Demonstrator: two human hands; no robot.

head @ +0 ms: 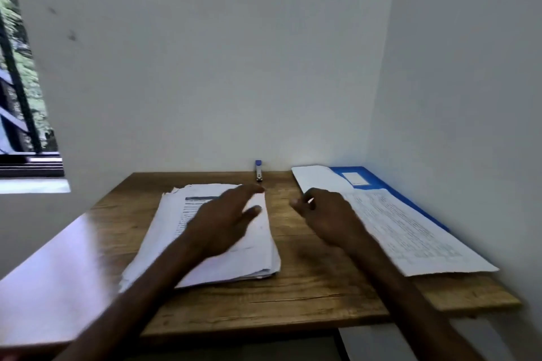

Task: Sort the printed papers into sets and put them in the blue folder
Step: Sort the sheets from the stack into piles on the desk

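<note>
Printed papers [252, 255] lay stacked mid-table [293, 302] under the left hand [223, 220], fingers straight, probably to draw off a sheet. Sorted sheets [410, 231] overlay the blue folder [378, 179]. The right hand [328, 214] hovered between, loosely curled, apparently empty.

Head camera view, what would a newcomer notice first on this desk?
Two bare hands at the middle: the left hand is spread over a thick stack of white printed papers on the brown wooden desk, the right hand beside it, fingers loosely curled. At the far right, a flat blue folder lies mostly covered by white printed sheets. A small blue-topped stapler stands at the desk's back edge.
</note>
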